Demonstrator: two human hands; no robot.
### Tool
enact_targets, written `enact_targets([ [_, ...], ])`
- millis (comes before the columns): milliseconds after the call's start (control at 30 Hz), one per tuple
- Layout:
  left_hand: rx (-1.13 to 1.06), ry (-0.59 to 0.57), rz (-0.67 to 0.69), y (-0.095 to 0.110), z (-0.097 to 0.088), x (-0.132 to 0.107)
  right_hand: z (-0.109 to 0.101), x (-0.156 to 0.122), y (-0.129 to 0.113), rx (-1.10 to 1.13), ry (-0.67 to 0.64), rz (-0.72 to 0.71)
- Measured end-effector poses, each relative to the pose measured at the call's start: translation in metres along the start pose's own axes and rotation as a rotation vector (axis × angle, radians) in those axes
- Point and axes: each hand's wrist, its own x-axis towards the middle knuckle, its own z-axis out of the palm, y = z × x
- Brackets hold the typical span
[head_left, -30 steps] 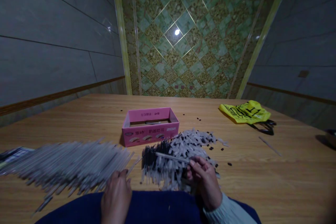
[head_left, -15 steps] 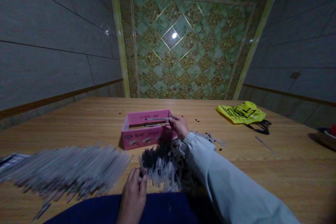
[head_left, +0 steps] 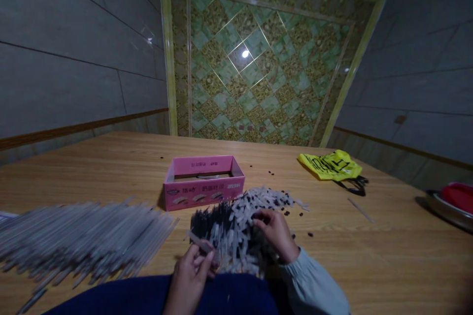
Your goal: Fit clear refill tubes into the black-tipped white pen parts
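In my left hand [head_left: 194, 268] is a slim translucent plastic piece [head_left: 200, 241], pinched between thumb and fingers and slanting up to the left. My right hand [head_left: 274, 231] hovers at the pile of small whitish translucent plastic pieces [head_left: 264, 198], thumb and fingers pressed together; a dark bit seems to show at the fingertips, too small to name. Mixed into the pile are small black pieces. Thin black sticks [head_left: 202, 221] lie bunched just beyond my left hand. Behind them stands a pink open-topped box [head_left: 204, 196], with a slim pale piece [head_left: 208, 176] inside.
A wide heap of long clear plastic tubes [head_left: 84, 236] covers the table's left part. On the right lie a yellow bag [head_left: 330, 165] with black print and straps, and one loose tube [head_left: 360, 210]. A bowl with something red [head_left: 458, 198] stands at the right edge.
My right hand has moved from the pink box down to the pile, and the slim piece it held is gone from its fingers. The left hand's piece now tilts further left.
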Motion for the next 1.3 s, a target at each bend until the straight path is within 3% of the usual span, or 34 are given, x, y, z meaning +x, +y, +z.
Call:
enact_targets([
  [133, -0.097, -0.037, -0.048, -0.003, 0.003, 0.001, -0.001, -0.023, 0.012, -0.292, -0.059, -0.103],
  [300, -0.125, -0.022, -0.055, 0.001, 0.002, 0.0, 0.009, -0.036, 0.007, -0.329, -0.251, -0.196],
  [433, -0.138, -0.005, -0.085, 0.002, 0.001, 0.001, 0.02, -0.046, -0.003, -0.545, -0.26, -0.259],
  [667, -0.112, -0.024, -0.093, 0.0, -0.001, 0.001, 0.029, -0.055, -0.016, -0.892, -0.257, -0.238],
  [1000, -0.102, -0.027, -0.082, 0.001, 0.001, 0.0, 0.035, -0.059, -0.015, -1.026, -0.246, -0.278],
  [1300, -0.121, -0.01, -0.107, 0.004, 0.001, 0.0, 0.038, -0.06, -0.008, -0.961, -0.21, -0.264],
])
